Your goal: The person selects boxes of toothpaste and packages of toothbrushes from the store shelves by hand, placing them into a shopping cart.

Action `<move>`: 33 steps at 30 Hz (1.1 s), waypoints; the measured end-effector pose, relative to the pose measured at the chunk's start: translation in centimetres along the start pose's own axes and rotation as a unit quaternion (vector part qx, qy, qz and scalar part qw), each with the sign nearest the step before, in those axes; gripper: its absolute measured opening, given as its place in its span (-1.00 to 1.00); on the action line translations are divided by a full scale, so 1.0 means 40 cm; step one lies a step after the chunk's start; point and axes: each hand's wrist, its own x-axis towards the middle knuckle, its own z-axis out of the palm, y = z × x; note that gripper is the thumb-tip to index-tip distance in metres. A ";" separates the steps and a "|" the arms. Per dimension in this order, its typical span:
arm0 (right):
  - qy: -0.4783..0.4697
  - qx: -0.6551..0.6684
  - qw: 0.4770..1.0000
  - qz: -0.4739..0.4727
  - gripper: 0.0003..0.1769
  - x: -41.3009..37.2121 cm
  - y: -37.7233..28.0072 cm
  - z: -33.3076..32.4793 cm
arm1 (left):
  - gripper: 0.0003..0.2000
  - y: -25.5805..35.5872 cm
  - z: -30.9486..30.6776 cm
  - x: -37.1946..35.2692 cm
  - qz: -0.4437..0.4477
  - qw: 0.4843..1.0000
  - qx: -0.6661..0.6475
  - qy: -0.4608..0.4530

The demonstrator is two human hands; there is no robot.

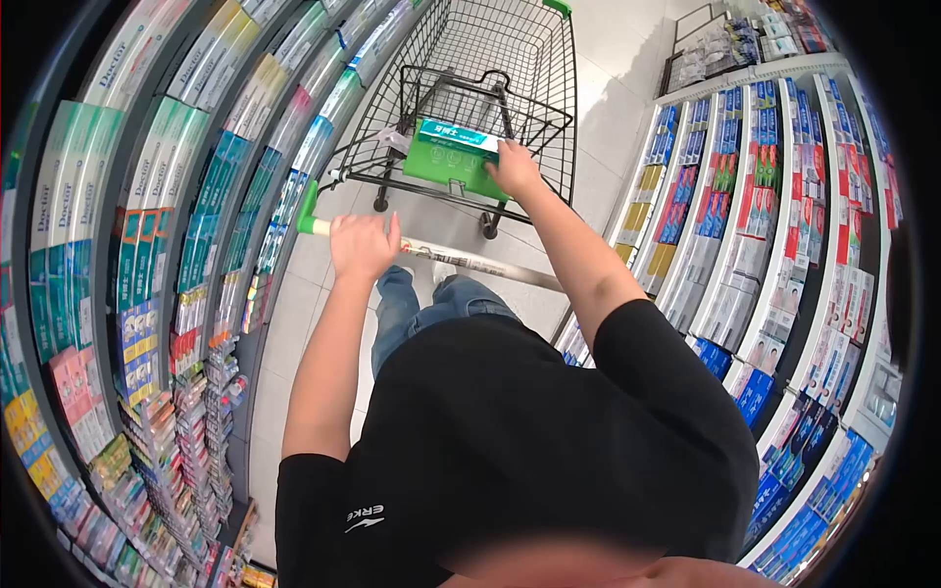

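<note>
A shopping cart [461, 39] of black wire with green trim stands in front of me. My left hand [363, 245] rests closed around the left part of its pale handle bar [470, 260], thumb pointing forward. My right hand [515, 169] grips the right end of a teal and white toothpaste box [453, 135]. This box lies lengthwise across the top of the green child-seat panel [446, 165], overlapping it in this view. Some of my right fingers are hidden behind the box end and the panel.
Tall shelves [245, 127] with teal, green and white boxes line the left side. On the right, more shelves [730, 186] hold blue, red and gold boxes. Pale floor tiles [608, 49] run between them. Small hanging packs [167, 441] are at the lower left.
</note>
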 end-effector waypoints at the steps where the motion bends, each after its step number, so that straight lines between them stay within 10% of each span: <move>1: -0.016 -0.029 0.999 0.003 -0.30 -0.002 0.014 0.033 | -0.50 0.006 -0.002 -0.018 -0.004 1.000 0.009 -0.016; 7: -0.040 -0.100 0.994 0.021 0.16 -0.059 0.036 0.141 | -0.58 0.034 -0.011 -0.105 -0.018 1.000 0.009 -0.016; 14: -0.018 -0.132 0.990 0.037 -0.57 -0.078 0.051 0.172 | -0.58 0.051 -0.001 -0.158 -0.041 0.999 -0.008 -0.029; 21: 0.068 0.073 0.994 -0.049 -0.27 -0.131 0.046 0.031 | -0.57 0.021 -0.073 -0.168 -0.025 0.986 -0.072 -0.151; 26: 0.175 0.151 0.973 -0.020 -0.20 -0.283 -0.159 -0.283 | -0.44 -0.039 -0.104 -0.195 -0.039 0.919 -0.390 -0.047; 33: 0.167 0.230 0.926 -0.250 -0.14 -0.473 -0.562 -0.478 | -0.24 -0.169 -0.388 -0.311 -0.056 0.935 -0.315 0.151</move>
